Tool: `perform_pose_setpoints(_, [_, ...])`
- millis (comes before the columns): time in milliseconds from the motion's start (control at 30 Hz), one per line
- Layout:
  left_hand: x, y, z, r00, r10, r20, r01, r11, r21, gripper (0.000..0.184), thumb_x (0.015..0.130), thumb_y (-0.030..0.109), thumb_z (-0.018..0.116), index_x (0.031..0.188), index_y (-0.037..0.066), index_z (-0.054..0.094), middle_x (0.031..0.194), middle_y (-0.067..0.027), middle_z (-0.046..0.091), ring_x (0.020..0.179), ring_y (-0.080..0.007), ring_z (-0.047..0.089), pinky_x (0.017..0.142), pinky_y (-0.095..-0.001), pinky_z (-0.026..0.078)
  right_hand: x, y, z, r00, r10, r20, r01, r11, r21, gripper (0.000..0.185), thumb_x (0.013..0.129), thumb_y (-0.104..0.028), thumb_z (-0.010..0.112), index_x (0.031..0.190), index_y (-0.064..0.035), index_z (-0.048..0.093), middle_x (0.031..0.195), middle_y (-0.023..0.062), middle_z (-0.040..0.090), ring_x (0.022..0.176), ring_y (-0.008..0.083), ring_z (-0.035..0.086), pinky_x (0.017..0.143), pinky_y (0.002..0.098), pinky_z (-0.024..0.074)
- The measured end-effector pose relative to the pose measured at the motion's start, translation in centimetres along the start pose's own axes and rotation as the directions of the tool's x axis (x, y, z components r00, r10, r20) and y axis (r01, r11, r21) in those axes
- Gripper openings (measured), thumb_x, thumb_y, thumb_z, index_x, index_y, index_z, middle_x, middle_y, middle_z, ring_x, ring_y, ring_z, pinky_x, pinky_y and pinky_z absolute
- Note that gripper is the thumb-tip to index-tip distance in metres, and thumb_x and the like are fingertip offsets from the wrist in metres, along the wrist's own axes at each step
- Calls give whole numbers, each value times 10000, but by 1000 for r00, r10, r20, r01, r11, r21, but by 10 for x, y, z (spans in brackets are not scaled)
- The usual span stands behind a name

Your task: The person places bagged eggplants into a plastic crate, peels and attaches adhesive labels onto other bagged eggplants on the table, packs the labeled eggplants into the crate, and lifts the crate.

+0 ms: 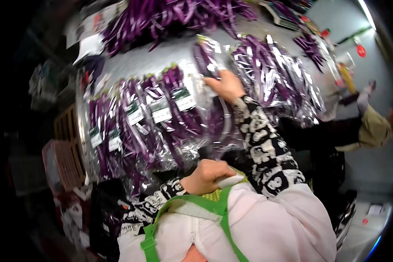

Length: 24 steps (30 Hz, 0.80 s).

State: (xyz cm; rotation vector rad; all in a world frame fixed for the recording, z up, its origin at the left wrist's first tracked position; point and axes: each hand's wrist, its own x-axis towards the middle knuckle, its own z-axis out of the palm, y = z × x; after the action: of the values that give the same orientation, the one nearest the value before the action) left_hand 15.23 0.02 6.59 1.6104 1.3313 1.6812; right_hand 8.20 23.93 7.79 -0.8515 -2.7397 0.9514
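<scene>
My right hand point(228, 87) is on a clear plastic bag of long purple eggplants point(218, 120), its fingers closed around the upper part of the bag. My left hand point(205, 177) is a fist close to my body, with a white object point(230, 181) sticking out of it; its kind is unclear. To the left lie several bagged bunches of eggplants point(131, 131) in a row, with green-and-white labels point(161, 112) on them. More bagged eggplants point(266, 70), with no labels that I can make out, are piled to the right of my right hand.
A heap of loose eggplants point(179, 15) covers the far side of the metal table point(150, 59). Another person's sleeve point(373, 131) shows at the right. A pink crate point(63, 163) and a wooden pallet point(67, 126) stand left of the table.
</scene>
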Motion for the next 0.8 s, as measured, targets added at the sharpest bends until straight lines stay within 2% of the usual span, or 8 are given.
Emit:
perform_pose_setpoints(167, [7, -5, 1, 989, 150, 15, -150, 967, 205, 145, 659, 154, 761, 743, 112, 651, 688, -37, 621, 589, -238, 588, 509, -334, 424, 3, -38, 21, 963, -85, 255, -118, 719, 685, 557, 806, -375, 693, 996, 139, 592, 888, 229, 651, 848, 305, 649, 748, 372, 507])
perform_pose_setpoints(233, [16, 4, -6, 994, -34, -103, 35, 999, 11, 91, 723, 67, 726, 789, 38, 670, 767, -92, 649, 661, -231, 629, 603, -307, 492, 0, -27, 12, 987, -57, 150, -2, 931, 366, 876, 770, -494, 700, 1268, 154, 385, 1188, 326, 514, 1104, 363, 546, 931, 380, 455])
perform_pose_setpoints(300, [12, -3, -14, 961, -156, -228, 162, 987, 6, 56, 767, 36, 696, 807, 6, 672, 834, -100, 658, 725, -199, 643, 645, -275, 504, 20, 37, 4, 946, -191, -263, 187, 982, -37, 952, 709, -558, 721, 1282, 112, 359, 1189, 297, 505, 1123, 354, 520, 957, 429, 419])
perform_pose_setpoints(333, [14, -5, -17, 940, -164, -299, 180, 983, 26, 34, 781, 29, 685, 794, 3, 668, 873, -94, 654, 760, -170, 637, 637, -263, 499, 10, 34, -38, 976, 151, -157, -171, 978, -120, 876, 706, -531, 731, 1245, 58, 371, 1144, 255, 508, 1114, 341, 503, 912, 464, 425])
perform_pose_setpoints(400, [17, -6, -16, 870, -246, -428, 258, 966, -32, 33, 788, 8, 670, 818, -6, 668, 914, -93, 657, 780, -152, 627, 688, -258, 497, 11, 75, -61, 833, 161, -529, -455, 743, -490, 833, 705, -496, 740, 1242, 19, 366, 1153, 219, 508, 1128, 354, 479, 920, 508, 388])
perform_pose_setpoints(500, [19, -13, -7, 776, -342, -530, 267, 939, -216, 46, 806, 13, 668, 849, -1, 672, 906, -81, 659, 772, -127, 621, 685, -244, 493, 9, 106, -79, 806, 368, -464, -590, 571, -571, 755, 700, -510, 721, 1199, 4, 483, 1213, 208, 519, 1162, 347, 478, 968, 501, 344])
perform_pose_setpoints(600, [17, -21, -7, 808, -365, -462, 245, 922, -301, 85, 807, -17, 638, 881, 2, 674, 854, -76, 656, 739, -118, 621, 666, -233, 496, 26, 106, -97, 813, 526, -249, -576, 664, -477, 737, 698, -508, 707, 1214, -21, 510, 1192, 184, 565, 1101, 320, 560, 986, 478, 354])
perform_pose_setpoints(800, [10, -36, -5, 893, -287, -346, 223, 951, -214, 220, 794, -119, 492, 890, -14, 661, 835, -81, 650, 707, -114, 603, 639, -231, 486, 24, 105, -96, 881, 392, -264, -471, 780, -412, 655, 722, -452, 652, 1137, 42, 538, 1172, 245, 573, 1115, 352, 557, 964, 408, 425])
